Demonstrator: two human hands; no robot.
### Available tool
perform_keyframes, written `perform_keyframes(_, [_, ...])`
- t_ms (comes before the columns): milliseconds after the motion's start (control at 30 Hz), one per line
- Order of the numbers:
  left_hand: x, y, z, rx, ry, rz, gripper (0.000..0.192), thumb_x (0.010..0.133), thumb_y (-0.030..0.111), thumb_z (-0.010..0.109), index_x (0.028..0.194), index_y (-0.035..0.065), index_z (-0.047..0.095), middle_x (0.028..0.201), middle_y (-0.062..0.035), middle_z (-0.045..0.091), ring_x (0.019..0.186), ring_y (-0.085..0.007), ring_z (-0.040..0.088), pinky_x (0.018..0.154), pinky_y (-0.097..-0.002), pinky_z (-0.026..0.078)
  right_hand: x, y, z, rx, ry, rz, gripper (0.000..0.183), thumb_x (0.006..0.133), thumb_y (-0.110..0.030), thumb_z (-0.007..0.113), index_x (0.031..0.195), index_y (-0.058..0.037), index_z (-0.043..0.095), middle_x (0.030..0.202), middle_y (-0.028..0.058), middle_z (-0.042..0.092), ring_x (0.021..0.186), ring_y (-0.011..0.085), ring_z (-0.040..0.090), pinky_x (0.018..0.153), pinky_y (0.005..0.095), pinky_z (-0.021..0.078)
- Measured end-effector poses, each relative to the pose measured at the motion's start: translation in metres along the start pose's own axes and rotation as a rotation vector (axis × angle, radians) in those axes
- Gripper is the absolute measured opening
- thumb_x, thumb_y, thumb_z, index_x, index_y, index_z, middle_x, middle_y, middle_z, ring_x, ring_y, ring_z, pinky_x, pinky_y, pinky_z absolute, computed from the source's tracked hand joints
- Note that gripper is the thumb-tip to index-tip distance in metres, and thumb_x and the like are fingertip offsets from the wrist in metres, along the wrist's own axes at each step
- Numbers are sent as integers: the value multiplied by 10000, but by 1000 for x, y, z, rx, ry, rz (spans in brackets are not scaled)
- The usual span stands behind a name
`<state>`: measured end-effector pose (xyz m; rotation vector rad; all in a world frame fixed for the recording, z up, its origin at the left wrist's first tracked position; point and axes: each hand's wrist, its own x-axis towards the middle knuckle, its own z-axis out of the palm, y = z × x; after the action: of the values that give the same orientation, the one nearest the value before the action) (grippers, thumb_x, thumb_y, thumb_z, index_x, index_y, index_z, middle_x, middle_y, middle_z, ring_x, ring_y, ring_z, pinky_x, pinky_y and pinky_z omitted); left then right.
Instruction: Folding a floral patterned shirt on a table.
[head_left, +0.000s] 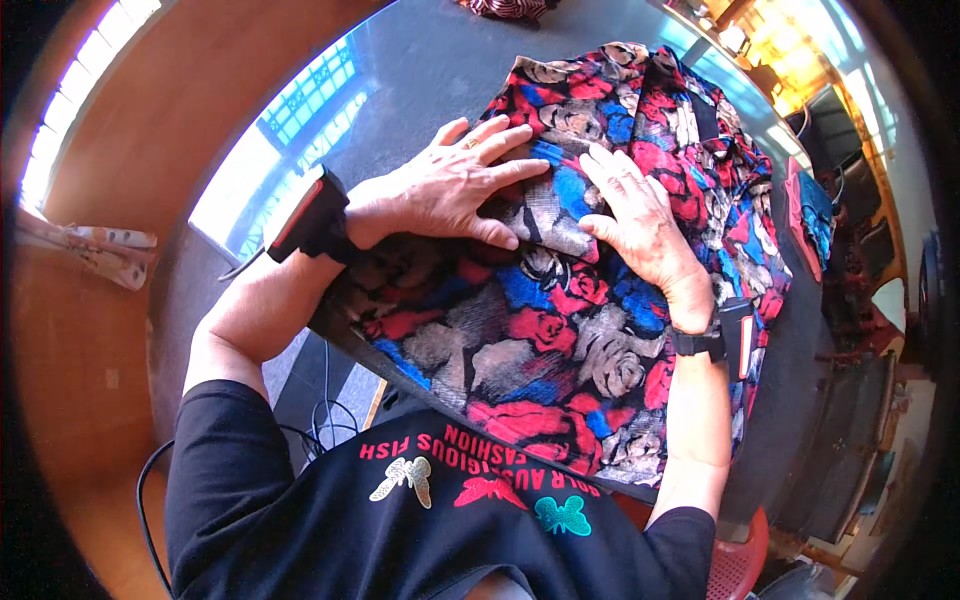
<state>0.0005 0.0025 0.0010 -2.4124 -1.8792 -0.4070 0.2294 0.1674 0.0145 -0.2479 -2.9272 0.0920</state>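
A garment (555, 330) with a red, blue, beige and black rose print lies spread on a dark tabletop (420, 67). Its lower edge reaches the table's near side, close to my body. My left hand (457, 180) rests flat on the cloth with fingers apart, pointing to the upper right. Close beside it, my right hand (634, 214) also lies palm down on the print, fingers pointing up and left. Neither hand grips anything. Collar and front opening appear at the far end, and the cloth on the right is bunched in folds.
Folded red and blue cloths (810, 217) sit at the table's right edge. A striped cloth (510, 7) lies at the far end. Black cables (326, 420) hang below on the left. A red plastic chair (739, 562) stands at lower right.
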Motion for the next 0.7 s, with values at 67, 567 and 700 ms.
perform_keyframes(67, [-5, 3, -4, 57, 30, 11, 949, 719, 757, 546, 1455, 195, 339, 1502, -192, 264, 1411, -368, 204, 1111, -578, 152, 5, -14, -3, -53, 17, 5, 686, 849, -458, 600, 1423, -151, 382, 1497, 83, 325, 1393, 275, 270, 1088, 525, 235])
perform_keyframes(567, [-5, -22, -32, -179, -65, 166, 675, 650, 130, 583, 1308, 82, 440, 1402, -134, 426, 1282, -306, 431, 1042, -472, 341, 1, 10, -24, 141, 23, -176, 567, 681, -12, 547, 1245, -66, 542, 1350, 141, 502, 1269, 335, 458, 1045, 425, 392])
perform_keyframes(700, [3, -31, -29, -32, 6, 262, 627, 671, 213, 670, 1260, 89, 494, 1308, -117, 517, 1245, -281, 471, 1015, -461, 369, 6, 8, -14, -15, 162, -276, 399, 744, -34, 566, 1135, -99, 613, 1224, 89, 599, 1188, 287, 537, 958, 409, 440])
